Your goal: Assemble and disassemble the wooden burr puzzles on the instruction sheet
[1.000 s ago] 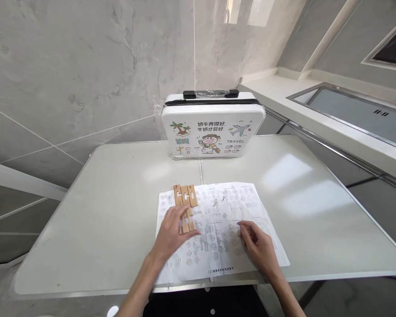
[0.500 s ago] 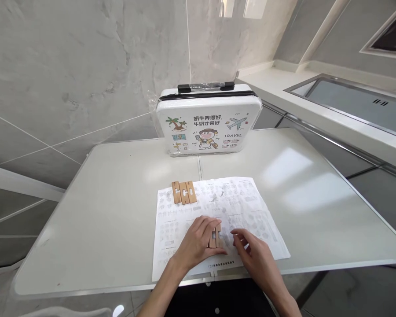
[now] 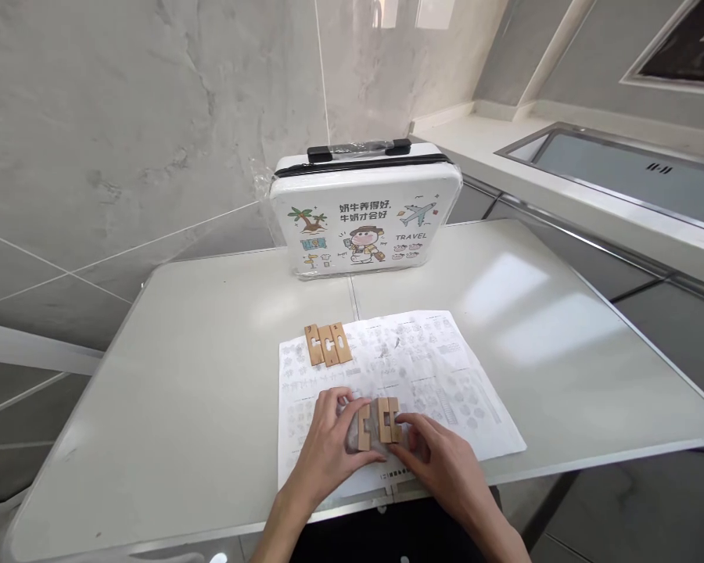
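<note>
My left hand point(image 3: 327, 447) is closed around a notched wooden puzzle piece point(image 3: 364, 434), thumb at its near end and fingers at its far end. Just to the right stand two more notched wooden pieces point(image 3: 385, 426), side by side and touching. My right hand point(image 3: 446, 460) pinches this pair, with its thumb at the near end and a finger against the right side. A narrow gap separates the pair from the left piece. Farther back, three flat wooden pieces point(image 3: 328, 346) with cut-out slots and handwritten marks lie side by side.
A printed instruction sheet point(image 3: 469, 399) lies under the pieces on the pale folding table point(image 3: 199, 375). At the table's back stands a white cartoon-printed suitcase point(image 3: 364, 227) in clear plastic. A counter with a sink point(image 3: 610, 172) runs along the right.
My right hand has moved left onto two of the wooden pieces. The left piece now sits apart from them, in my left hand, which has shifted left. The view has tilted slightly.
</note>
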